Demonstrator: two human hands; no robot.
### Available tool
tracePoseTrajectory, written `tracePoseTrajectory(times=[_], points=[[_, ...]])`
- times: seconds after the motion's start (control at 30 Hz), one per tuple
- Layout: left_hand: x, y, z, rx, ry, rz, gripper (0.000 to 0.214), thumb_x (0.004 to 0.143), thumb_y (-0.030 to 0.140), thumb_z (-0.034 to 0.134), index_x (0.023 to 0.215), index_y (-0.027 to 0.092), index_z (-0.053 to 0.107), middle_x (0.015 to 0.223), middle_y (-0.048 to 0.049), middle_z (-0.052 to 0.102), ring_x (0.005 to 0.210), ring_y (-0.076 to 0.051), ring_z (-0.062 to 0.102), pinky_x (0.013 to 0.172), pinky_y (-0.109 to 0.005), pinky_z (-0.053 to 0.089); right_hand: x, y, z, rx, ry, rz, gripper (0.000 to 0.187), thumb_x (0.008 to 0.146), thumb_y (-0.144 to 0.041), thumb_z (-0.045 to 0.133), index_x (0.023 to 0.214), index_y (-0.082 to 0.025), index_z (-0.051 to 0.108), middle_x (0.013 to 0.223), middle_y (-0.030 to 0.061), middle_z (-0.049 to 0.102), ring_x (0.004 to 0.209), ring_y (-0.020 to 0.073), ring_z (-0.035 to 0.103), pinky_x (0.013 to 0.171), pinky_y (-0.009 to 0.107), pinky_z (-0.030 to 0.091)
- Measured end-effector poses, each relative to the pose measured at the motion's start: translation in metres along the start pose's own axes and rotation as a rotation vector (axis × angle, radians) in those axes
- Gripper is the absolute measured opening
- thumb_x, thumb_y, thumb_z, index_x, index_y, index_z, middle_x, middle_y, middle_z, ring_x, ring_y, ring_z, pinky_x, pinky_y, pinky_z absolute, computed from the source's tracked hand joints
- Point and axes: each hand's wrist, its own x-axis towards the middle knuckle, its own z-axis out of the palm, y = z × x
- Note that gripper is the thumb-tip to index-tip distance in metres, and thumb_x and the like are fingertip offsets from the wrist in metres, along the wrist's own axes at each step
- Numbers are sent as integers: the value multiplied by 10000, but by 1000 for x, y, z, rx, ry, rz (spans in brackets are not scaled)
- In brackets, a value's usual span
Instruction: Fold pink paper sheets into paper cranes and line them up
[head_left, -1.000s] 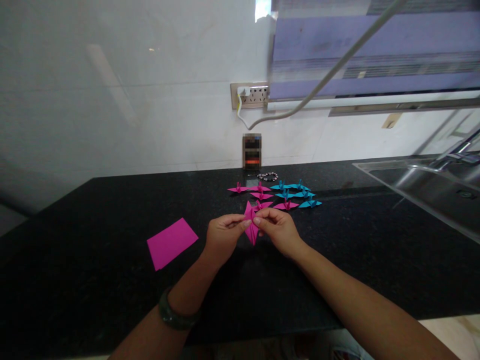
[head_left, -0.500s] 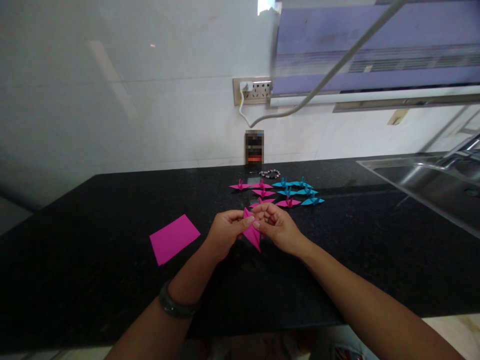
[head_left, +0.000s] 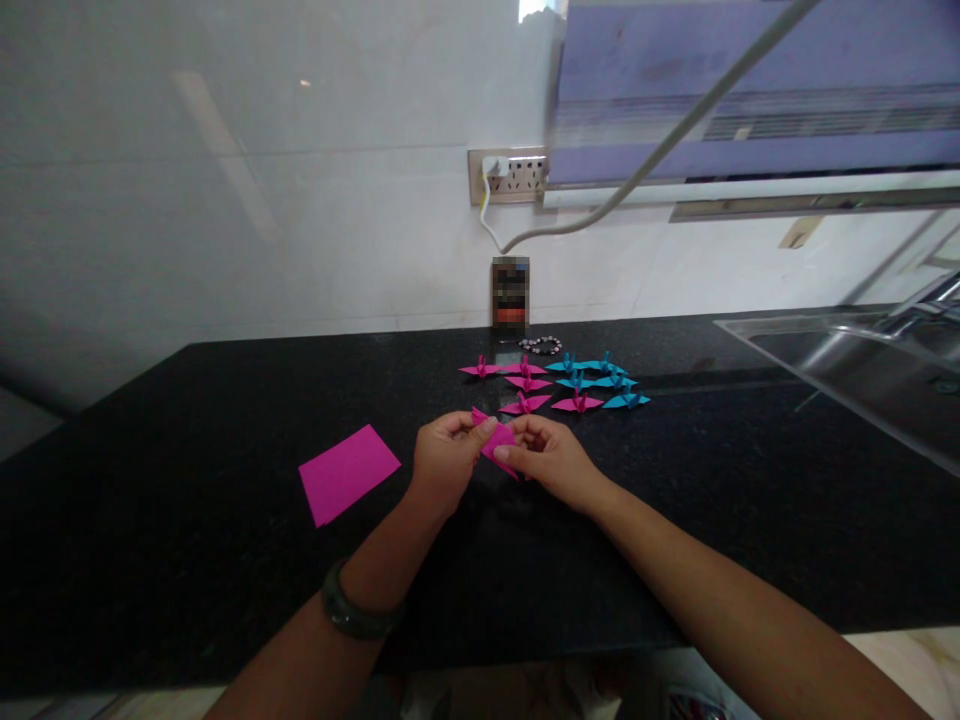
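Note:
A partly folded pink paper piece [head_left: 496, 442] is pinched between my two hands just above the black counter [head_left: 225, 400]. My left hand [head_left: 442, 462] grips its left end with thumb and fingers closed. Closed on its right side, my right hand [head_left: 546, 458] has its fingertips pressed on the fold. A dark band sits on my left wrist. Behind my hands lie several finished pink paper cranes [head_left: 525, 385] and several blue paper cranes [head_left: 600, 378] in rows.
A flat pink paper sheet [head_left: 348, 471] lies to the left on the counter. A small dark box [head_left: 511, 292] and a bead bracelet [head_left: 541, 345] stand by the wall. A steel sink [head_left: 862, 360] is at the right. A cable [head_left: 660, 140] hangs from the wall socket [head_left: 507, 176].
The pink piece has been lowered and turned from standing upright to lying flatter between my fingers. Both hands have shifted slightly toward the counter.

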Motion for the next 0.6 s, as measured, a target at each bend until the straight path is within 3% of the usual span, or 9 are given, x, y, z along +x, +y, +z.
tracePoseTrajectory(times=[0.13,0.27,0.47,0.6], points=[[-4,2,3,25,-34,-9,220,630,342,650,643,126,611,473,37,503,419,-58,392,415,-191,291,-1,4,1,-160,-19,-5,220,704,-348,583,646,-141,540,519,-45,447,458,60,365,441,195,276],[-4,0,2,-30,-52,-22,239,654,358,632,596,135,570,431,49,460,394,-51,372,404,-189,270,-1,5,-1,-253,-81,-68,191,763,-303,516,679,-136,561,590,-20,496,524,76,401,495,200,307],[0,-5,1,-228,-57,-163,337,697,426,571,532,148,474,387,63,385,350,-40,310,385,-188,227,0,6,-3,-306,-121,-81,189,777,-293,499,677,-139,543,599,-23,485,541,82,411,512,201,325],[2,-3,-1,-250,-118,-152,278,698,412,579,665,136,571,430,58,405,382,-41,326,401,-187,232,-1,8,-4,-301,-101,-57,211,776,-332,503,692,-143,544,592,-22,479,515,79,407,473,194,315]])
